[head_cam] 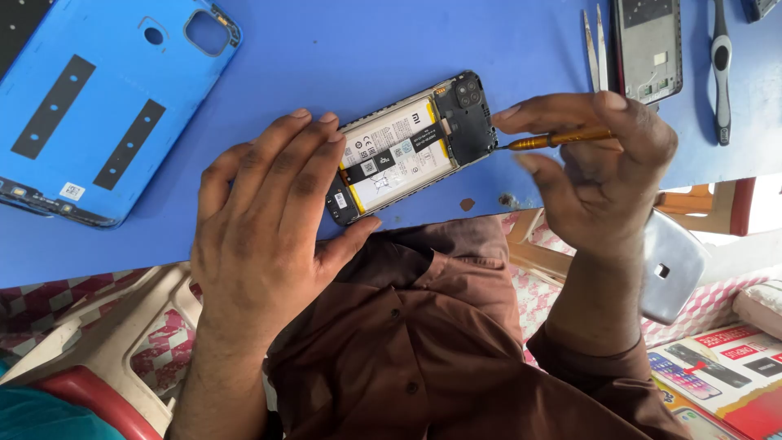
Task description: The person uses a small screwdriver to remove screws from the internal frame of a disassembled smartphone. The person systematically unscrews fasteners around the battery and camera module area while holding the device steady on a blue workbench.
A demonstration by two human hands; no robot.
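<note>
Meanwhile, the left hand (265, 236) lies palm-down, fingers spread over the near end of an opened smartphone (414, 147) on the blue table (350, 41), thumb against its lower edge. The right hand (599, 167) pinches a gold-handled screwdriver (558, 139) between thumb and fingertips, its tip touching the phone's camera end. A blue back cover (106, 98) lies well apart.

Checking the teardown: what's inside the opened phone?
Inside the phone: a white battery, a black ribbon across it, a black camera cover. Parts beneath them are hidden; the left hand covers one edge.
</note>
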